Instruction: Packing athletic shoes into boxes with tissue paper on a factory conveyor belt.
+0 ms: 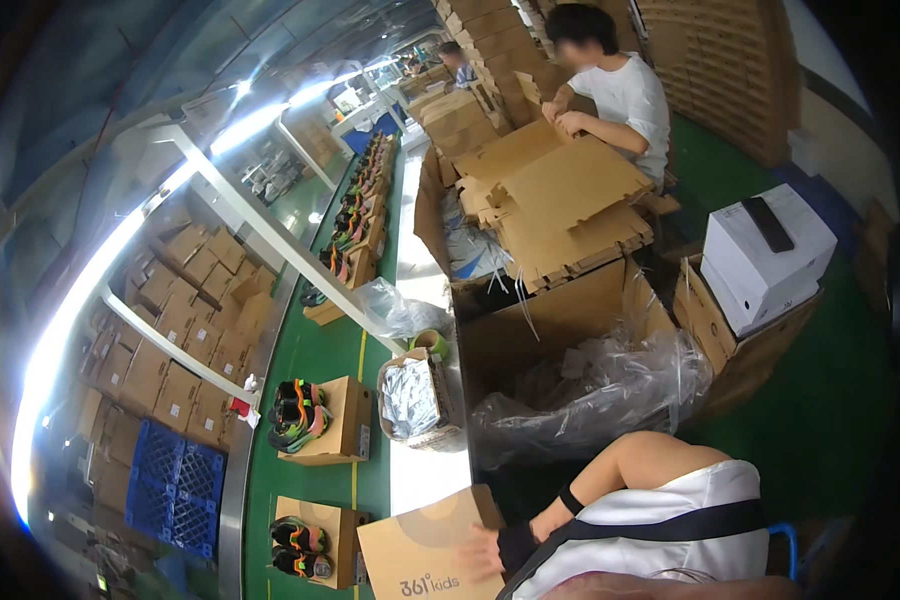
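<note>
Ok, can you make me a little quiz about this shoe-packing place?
1. True or false: the left hand lies flat on the tan cardboard shoebox.
2. What rests on the open tan box on the green conveyor belt? A) colourful shoes B) bottles C) books
3. Fill in: the white box-shaped machine sits on a brown ____ carton.

Key: 1 true; 2 A; 3 cardboard.
</note>
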